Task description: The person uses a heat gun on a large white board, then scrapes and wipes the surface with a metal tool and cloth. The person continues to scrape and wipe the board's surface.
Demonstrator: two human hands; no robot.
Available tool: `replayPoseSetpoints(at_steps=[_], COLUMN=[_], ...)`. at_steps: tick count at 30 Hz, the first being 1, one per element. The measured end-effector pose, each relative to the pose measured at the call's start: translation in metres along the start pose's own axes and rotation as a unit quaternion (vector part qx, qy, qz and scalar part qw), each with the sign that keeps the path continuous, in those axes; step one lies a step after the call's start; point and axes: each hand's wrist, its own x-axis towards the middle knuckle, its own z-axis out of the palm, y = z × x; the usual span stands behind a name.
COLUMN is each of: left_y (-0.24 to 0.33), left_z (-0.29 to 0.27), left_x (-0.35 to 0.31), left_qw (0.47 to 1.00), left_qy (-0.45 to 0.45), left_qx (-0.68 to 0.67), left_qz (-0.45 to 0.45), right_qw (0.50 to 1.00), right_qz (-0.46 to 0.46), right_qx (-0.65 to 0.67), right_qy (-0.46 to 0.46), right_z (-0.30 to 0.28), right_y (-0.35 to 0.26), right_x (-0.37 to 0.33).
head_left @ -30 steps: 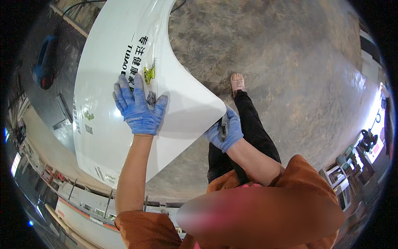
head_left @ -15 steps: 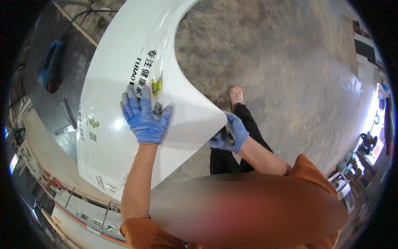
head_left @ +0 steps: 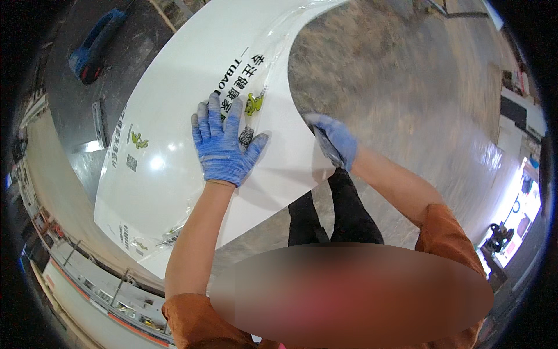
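A large white board (head_left: 279, 154) with a curved inner edge lies in front of me, partly covered in clear film with black print and green figures. My left hand (head_left: 224, 142), in a blue knitted glove with greyed fingertips, rests flat on the film, fingers spread. At the board's curved right edge, near its corner, is my gloved right hand (head_left: 337, 139). Its fingers are closed around a dark grey flat piece (head_left: 326, 148), pressed against that edge. What kind of piece it is cannot be made out, and my fingers hide part of it.
On the dark surface beyond the board's left side lie a blue tool (head_left: 93, 49) and a metal bar (head_left: 99, 125). A long machine with rails (head_left: 116, 291) stands at the lower left. Concrete floor (head_left: 401, 110) spreads to the right, below my legs (head_left: 354, 212).
My right hand has moved from the corner up and away along the curved edge with the dark piece. The left hand stays flat on the film. The whole view has shifted.
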Motion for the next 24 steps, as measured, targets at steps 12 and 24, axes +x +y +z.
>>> replayPoseSetpoints(at_steps=[12, 24], left_y=[0.002, 0.002], left_z=[-0.009, -0.010], left_x=[0.000, -0.002], left_qw=[0.999, 0.999], left_qy=[-0.026, -0.021], left_qx=[-0.023, -0.028], left_qz=[-0.030, -0.032], right_qw=[1.000, 0.996], right_qz=[0.023, -0.068], right_qx=[0.014, 0.057], right_qy=[-0.003, -0.015], right_z=[0.025, 0.048], right_y=[-0.017, -0.077], right_x=[-0.048, 0.039])
